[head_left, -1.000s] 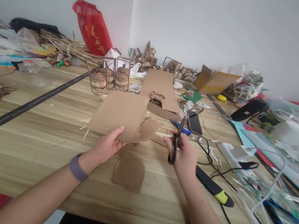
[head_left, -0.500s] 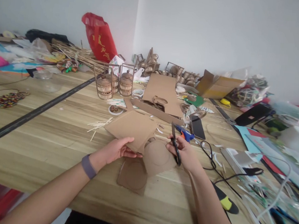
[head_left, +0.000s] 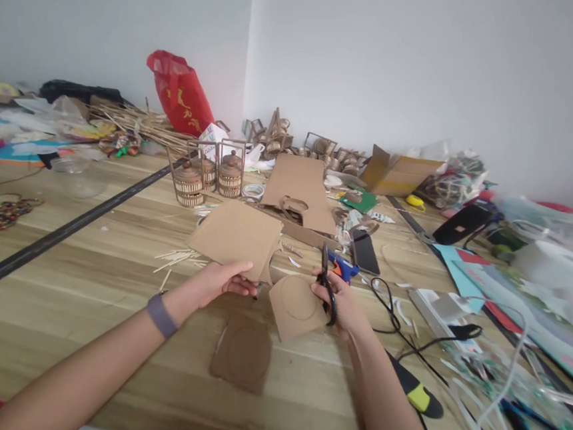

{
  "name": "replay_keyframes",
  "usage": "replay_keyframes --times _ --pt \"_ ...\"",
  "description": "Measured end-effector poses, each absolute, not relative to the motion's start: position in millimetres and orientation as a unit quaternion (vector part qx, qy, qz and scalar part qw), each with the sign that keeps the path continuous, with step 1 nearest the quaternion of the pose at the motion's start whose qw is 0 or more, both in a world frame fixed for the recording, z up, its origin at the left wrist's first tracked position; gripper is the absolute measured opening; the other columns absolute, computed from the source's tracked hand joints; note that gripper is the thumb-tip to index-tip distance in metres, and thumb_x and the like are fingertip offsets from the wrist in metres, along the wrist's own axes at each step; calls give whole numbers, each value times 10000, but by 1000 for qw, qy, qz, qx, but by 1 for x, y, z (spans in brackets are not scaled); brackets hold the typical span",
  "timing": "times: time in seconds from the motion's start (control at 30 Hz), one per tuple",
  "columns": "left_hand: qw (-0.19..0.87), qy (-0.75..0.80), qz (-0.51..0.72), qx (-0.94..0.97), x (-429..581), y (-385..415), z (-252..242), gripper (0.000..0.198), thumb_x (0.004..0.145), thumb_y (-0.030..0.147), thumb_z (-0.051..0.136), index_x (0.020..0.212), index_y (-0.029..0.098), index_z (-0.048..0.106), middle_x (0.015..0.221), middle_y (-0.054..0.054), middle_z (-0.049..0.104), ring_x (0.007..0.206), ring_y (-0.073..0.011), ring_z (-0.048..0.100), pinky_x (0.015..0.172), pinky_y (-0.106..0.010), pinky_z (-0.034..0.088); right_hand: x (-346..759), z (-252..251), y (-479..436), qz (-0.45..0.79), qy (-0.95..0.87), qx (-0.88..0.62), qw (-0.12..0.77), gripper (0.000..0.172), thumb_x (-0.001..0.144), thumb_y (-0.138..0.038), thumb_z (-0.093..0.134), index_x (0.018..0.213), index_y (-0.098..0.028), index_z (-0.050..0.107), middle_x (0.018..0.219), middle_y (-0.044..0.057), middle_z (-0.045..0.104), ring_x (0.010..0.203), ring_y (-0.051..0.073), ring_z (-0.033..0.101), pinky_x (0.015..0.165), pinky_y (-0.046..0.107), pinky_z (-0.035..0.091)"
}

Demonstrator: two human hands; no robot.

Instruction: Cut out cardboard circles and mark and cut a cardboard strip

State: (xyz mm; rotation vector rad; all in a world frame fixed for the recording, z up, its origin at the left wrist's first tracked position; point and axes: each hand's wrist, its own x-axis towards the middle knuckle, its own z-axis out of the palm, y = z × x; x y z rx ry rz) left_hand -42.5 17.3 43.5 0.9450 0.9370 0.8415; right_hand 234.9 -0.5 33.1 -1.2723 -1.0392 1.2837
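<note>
My left hand (head_left: 225,283) is closed on the near edge of a brown cardboard sheet (head_left: 239,234), thumb on top. In my right hand (head_left: 341,307) are black-handled scissors (head_left: 329,287), blades pointing up and away. The same hand pinches the edge of a smaller cardboard piece (head_left: 299,303) with a circle drawn on it. This piece is apart from the sheet. Below, on the wooden table, lies another cardboard piece (head_left: 243,353), also marked with a circle. A blue glue gun (head_left: 343,267) lies just beyond my right hand.
Small lidded baskets in frames (head_left: 189,183) stand at the back left. Behind the sheet are a larger cardboard piece (head_left: 297,182) and a phone (head_left: 365,251). Thin sticks (head_left: 177,257) lie at left. A black cable (head_left: 388,311), a power strip (head_left: 441,315) and a black-and-yellow tool (head_left: 416,390) are at right.
The circle-marked piece in my right hand has moved away from the sheet and turned slightly, opening a gap. Both hands keep their hold. The whole view has shifted a little.
</note>
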Motion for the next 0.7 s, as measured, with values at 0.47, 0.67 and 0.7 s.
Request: replay_keyframes --times 0.47,0.67,0.7 --pt "539 475 267 642 9 98 76 585 885 736 558 861 158 645 628 -54 666 588 -191 657 612 -301 543 230 35 -2 546 -373 -502 557 514 459 -321 978 880 -191 714 619 -63 587 528 105 462 492 212 305" --pt "312 465 154 814 -25 -31 60 627 625 523 906 1125 190 726 1376 -215 641 1326 -477 512 1116 -641 376 229 25 5 519 -337 -511 596 550 460 -396 963 896 -215 681 588 -79 551 495 108 471 461 216 349" --pt "246 461 89 848 -26 -50 60 735 639 521 908 1257 190 688 1488 -242 551 1376 -505 462 1110 -676 375 230 23 6 510 -334 -514 604 553 460 -390 964 899 -218 673 570 -87 538 478 103 454 448 212 335"
